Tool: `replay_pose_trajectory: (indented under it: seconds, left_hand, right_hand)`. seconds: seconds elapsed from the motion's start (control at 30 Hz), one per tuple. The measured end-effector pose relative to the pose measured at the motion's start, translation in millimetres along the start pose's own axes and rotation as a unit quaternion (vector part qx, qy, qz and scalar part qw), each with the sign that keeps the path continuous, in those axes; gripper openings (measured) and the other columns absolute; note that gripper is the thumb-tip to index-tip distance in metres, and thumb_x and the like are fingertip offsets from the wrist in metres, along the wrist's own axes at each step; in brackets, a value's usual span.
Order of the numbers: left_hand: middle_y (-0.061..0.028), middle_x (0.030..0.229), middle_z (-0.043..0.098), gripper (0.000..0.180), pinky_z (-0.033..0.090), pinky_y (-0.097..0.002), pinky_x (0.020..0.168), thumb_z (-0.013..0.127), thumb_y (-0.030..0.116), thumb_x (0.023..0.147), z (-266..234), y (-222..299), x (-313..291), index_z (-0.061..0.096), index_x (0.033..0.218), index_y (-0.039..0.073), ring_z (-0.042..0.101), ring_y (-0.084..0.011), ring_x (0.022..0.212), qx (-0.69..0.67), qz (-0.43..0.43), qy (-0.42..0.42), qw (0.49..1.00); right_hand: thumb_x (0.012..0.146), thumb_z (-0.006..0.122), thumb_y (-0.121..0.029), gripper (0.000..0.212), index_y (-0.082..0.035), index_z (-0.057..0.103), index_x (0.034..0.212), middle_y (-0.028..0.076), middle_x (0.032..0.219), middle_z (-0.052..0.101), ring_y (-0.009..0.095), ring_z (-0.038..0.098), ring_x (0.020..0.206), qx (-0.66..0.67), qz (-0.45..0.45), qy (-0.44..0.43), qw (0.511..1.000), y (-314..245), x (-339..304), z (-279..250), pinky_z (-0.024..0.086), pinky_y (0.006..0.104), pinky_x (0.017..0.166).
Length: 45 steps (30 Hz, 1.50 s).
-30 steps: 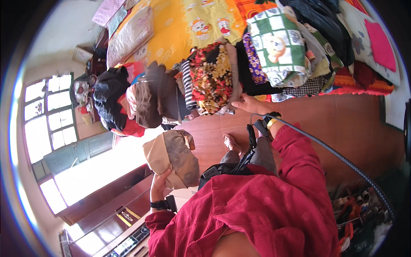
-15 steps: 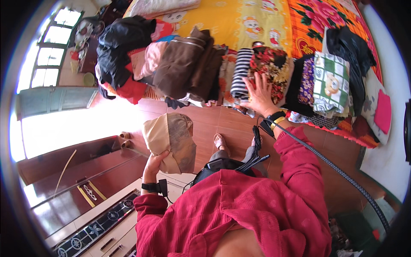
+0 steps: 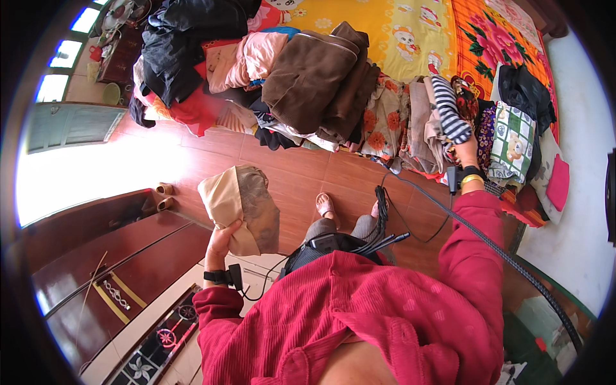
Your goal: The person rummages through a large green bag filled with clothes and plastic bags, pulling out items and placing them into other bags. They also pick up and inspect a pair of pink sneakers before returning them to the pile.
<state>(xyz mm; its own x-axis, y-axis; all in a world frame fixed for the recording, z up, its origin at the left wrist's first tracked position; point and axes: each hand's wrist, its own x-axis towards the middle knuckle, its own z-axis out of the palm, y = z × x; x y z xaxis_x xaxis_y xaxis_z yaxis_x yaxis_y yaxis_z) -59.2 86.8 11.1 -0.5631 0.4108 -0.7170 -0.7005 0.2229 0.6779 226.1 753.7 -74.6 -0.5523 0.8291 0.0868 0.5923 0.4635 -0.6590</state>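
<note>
Person's L hand (image 3: 223,237) grips a folded beige cloth (image 3: 247,208) w/ a grey patterned side, held up over the smooth reddish floor (image 3: 295,170). R hand (image 3: 467,152) is at a b/w striped knit-like roll (image 3: 450,110) on the bed (image 3: 359,35); fingers hidden, can't tell if clasped. Nearby: 1 thick brown garment (image 3: 309,80), 1 green-white bear-print cloth (image 3: 513,140).

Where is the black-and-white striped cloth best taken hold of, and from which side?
Probably by its near end, coming from the person's side. The striped cloth forms a long, narrow bundle whose near end points toward the person, and the right hand is at that end. Other clothes lie along its long sides, so gripping there looks harder.
</note>
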Motion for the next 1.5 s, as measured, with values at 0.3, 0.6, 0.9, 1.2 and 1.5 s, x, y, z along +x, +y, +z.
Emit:
replay_pose_trajectory:
  seconds: [0.3,0.6,0.9,1.2,1.5]
  left_hand:
    - [-0.0055,0.118,0.060,0.047,0.049,-0.0346,0.090,0.067,0.009,0.085,-10,19,22,0.052,0.129,0.003,0.058,-0.0198,0.106,-0.010,-0.017,-0.035,0.999]
    - [-0.0045,0.117,0.059,0.046,0.048,-0.0328,0.090,0.066,0.009,0.085,34,58,28,0.051,0.128,0.002,0.058,-0.0185,0.105,0.050,0.009,-0.106,0.993]
    - [-0.0054,0.107,0.062,0.038,0.050,-0.0313,0.085,0.065,0.008,0.086,221,123,76,0.055,0.122,-0.001,0.061,-0.0176,0.097,0.100,0.047,-0.264,0.958]
    - [-0.0081,0.109,0.063,0.043,0.051,-0.0341,0.086,0.065,0.011,0.085,301,136,115,0.052,0.124,-0.001,0.062,-0.0201,0.098,0.038,0.061,-0.273,0.959]
    - [-0.0081,0.121,0.059,0.054,0.045,-0.0396,0.098,0.068,0.017,0.082,235,123,129,0.047,0.129,0.002,0.057,-0.0236,0.111,-0.018,0.120,-0.173,0.977]
  right_hand:
    - [0.089,0.061,-0.022,0.048,-0.002,0.050,0.132,0.007,0.121,0.060,0.012,0.056,0.101,0.004,0.111,-0.028,0.993,17,-13,-8,0.044,0.0266,0.086]
    - [0.061,0.080,-0.016,0.076,-0.015,0.044,0.128,0.020,0.135,0.038,0.043,0.035,0.125,-0.223,-0.134,-0.042,0.965,-34,-36,37,0.032,0.0478,0.106]
    - [0.056,0.080,-0.010,0.083,-0.016,0.044,0.129,0.019,0.139,0.033,0.045,0.031,0.126,-0.167,-0.141,-0.029,0.975,-44,-47,33,0.032,0.0513,0.106]
    - [0.059,0.078,-0.011,0.059,-0.014,0.054,0.113,0.012,0.133,0.041,0.039,0.033,0.128,-0.109,-0.156,0.004,0.982,-53,-72,24,0.031,0.0524,0.101]
    - [0.069,0.078,-0.039,0.072,-0.016,0.049,0.131,0.016,0.144,0.029,0.042,0.021,0.134,-0.076,-0.176,-0.175,0.966,-53,-62,-23,0.027,0.0566,0.104]
